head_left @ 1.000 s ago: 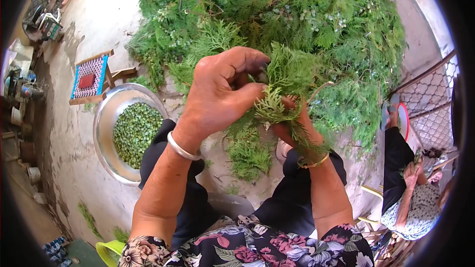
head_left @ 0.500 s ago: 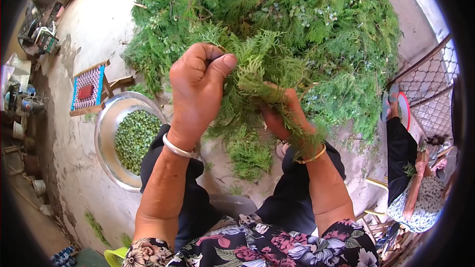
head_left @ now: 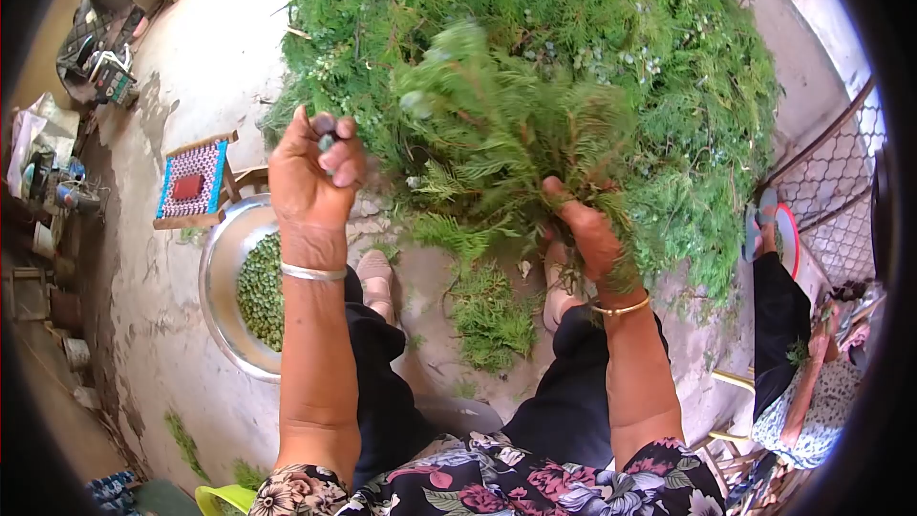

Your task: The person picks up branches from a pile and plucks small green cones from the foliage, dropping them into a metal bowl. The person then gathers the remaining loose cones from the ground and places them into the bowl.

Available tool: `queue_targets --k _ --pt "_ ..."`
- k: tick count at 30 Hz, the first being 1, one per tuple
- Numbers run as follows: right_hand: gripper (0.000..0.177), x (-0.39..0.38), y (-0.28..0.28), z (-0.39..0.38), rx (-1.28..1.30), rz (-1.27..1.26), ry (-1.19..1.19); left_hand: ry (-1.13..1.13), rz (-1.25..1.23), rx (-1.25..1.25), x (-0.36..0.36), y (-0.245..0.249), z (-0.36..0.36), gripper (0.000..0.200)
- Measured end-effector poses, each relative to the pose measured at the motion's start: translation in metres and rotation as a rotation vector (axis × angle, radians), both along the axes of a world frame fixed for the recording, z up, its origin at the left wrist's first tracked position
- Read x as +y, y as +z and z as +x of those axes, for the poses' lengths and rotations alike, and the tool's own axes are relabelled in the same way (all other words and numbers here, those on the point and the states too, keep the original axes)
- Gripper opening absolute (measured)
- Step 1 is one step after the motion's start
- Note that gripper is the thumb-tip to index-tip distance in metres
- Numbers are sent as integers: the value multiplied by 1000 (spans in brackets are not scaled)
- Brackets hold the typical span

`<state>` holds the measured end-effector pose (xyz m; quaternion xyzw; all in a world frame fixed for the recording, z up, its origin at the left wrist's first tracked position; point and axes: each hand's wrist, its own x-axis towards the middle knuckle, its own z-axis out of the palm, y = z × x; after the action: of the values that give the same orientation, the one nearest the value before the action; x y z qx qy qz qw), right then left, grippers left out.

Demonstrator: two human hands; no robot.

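My left hand [head_left: 313,177] is raised at the left, fingers curled round a small bluish-green cone [head_left: 328,141]. My right hand [head_left: 589,234] grips the lower end of a leafy evergreen branch [head_left: 506,139], whose flat green sprays fan upward and look blurred at the tip. Beyond both hands rises a large heap of evergreen branches [head_left: 669,115] dotted with pale bluish cones. To the left of my legs, a metal basin [head_left: 212,301] contains many green cones [head_left: 260,291], partly hidden by my left forearm.
Loose sprigs [head_left: 489,315] lie on the floor between my feet. A low woven stool [head_left: 196,182] with a red object on it stands beyond the basin. At the right, another person's arm [head_left: 812,382] shows near a wire mesh panel [head_left: 841,201]. A yellow-green container [head_left: 224,499] sits at bottom left.
My left hand has come away from the branch, moving left toward the basin with a cone in its fingers. My right hand has shifted slightly right and lower, still gripping the branch.
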<state>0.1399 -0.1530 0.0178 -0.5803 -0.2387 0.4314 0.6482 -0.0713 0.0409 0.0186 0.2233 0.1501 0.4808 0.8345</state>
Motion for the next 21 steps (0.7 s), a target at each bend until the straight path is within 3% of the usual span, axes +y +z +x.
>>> queue_targets --k 3,5,9,15,18,20,21 --pt "21 -3 1 9 71 -206 29 -122 -29 -42 -11 -2 6 19" --pt "26 -4 -5 13 72 -241 2 -64 63 146 -20 3 10 18" --pt "30 -7 -3 17 199 -159 12 20 193 432 -38 15 20 9" --pt "27 -9 -6 20 226 -36 -62 0 182 413 -42 14 21 13" --pt "26 -9 -10 25 229 -46 -62 -24 300 512 -51 16 17 17" --pt "26 -8 -12 27 255 -21 -44 -71 617 734 -55 16 17 22" --pt "25 -9 -13 27 282 2 -23 -72 616 734 -56 15 19 22"
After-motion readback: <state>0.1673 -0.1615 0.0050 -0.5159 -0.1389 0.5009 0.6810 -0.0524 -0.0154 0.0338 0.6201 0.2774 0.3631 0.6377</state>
